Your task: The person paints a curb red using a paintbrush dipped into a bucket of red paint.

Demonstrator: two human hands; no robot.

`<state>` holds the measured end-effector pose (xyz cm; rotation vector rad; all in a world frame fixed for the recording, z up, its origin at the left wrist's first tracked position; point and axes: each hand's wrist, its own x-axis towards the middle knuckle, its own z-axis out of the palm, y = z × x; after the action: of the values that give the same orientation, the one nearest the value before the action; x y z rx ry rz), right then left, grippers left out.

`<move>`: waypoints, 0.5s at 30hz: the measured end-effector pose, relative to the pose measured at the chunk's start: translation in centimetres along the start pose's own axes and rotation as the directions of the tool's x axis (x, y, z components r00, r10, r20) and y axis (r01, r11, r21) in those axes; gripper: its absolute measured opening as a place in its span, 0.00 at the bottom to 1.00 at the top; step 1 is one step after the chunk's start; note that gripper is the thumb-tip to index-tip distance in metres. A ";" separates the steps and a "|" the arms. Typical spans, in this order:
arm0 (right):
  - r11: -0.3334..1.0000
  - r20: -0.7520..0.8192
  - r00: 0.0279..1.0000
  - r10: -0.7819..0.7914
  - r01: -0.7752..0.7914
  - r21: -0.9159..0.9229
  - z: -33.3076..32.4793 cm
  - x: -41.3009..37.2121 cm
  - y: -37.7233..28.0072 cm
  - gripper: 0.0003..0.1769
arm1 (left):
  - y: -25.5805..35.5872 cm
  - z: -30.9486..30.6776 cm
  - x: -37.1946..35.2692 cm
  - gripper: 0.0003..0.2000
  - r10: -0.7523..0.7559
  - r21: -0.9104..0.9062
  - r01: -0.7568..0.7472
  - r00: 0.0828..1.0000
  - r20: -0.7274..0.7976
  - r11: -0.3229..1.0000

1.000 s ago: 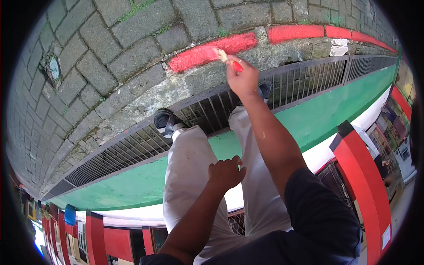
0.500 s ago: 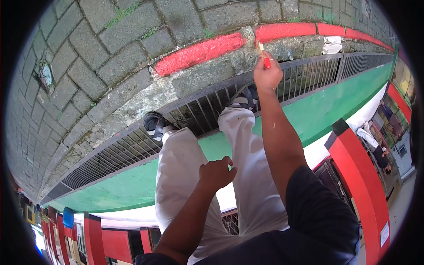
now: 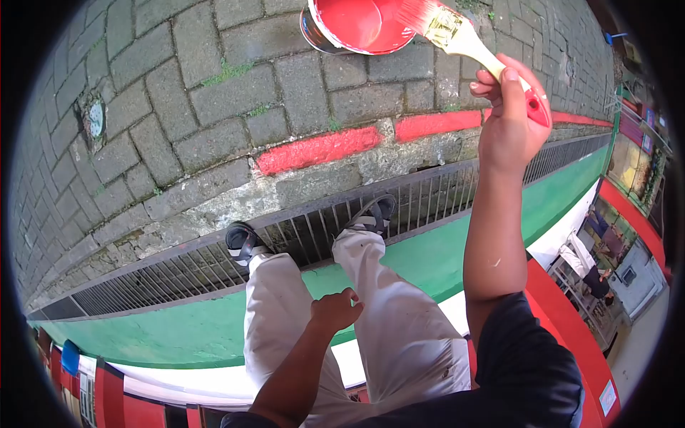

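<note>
Right hand [image 3: 515, 132] clamped on paintbrush [image 3: 467, 44]; its long axis slants from hand toward paint can [image 3: 311, 32], bristles at the rim. Left hand [image 3: 334, 311] farther off, over trousers [image 3: 410, 321], loosely curled, fingertips apart.

The right arm [image 3: 496, 235] is extended, right hand [image 3: 515, 114] closed near the paint can [image 3: 325, 43]; the left hand [image 3: 335, 312], loosely curled, is well apart.

1. Your paintbrush [image 3: 468, 44] slanted across the view, its bristles coated red and overlapping the can's edge in sight; its pale handle ended in red, with a hole.
2. Your paint can [image 3: 314, 36] sat open on the grey paving [image 3: 303, 82], holding glossy red paint [image 3: 349, 23], its rim smeared.
</note>
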<state>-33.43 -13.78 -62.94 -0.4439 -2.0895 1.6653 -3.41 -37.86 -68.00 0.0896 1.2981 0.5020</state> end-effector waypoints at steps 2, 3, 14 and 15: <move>0.985 0.084 0.996 -0.007 0.022 -0.173 2.5 3.9 0.4 0.10 | 0.1 0.0 -0.2 0.23 0.009 -0.025 -0.010 1.000 -0.025 1.000; 0.971 0.183 0.982 0.043 0.003 -0.241 4.1 5.5 1.6 0.12 | 0.1 0.0 -0.3 0.22 0.015 -0.035 -0.017 0.999 -0.042 0.999; 0.475 0.282 0.825 0.490 0.019 -0.880 11.0 10.7 13.9 0.20 | -0.3 -1.7 -2.0 0.20 0.026 -0.070 -0.028 0.999 -0.027 0.997; 0.513 0.261 0.819 0.511 -0.046 -0.857 10.4 10.5 13.2 0.19 | -0.4 -1.5 -1.9 0.20 0.036 -0.070 -0.038 0.999 -0.032 0.997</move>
<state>-48.02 -14.17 -76.38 -0.7464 -3.3351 0.8079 -4.99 -39.23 -66.87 0.0468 1.3097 0.5822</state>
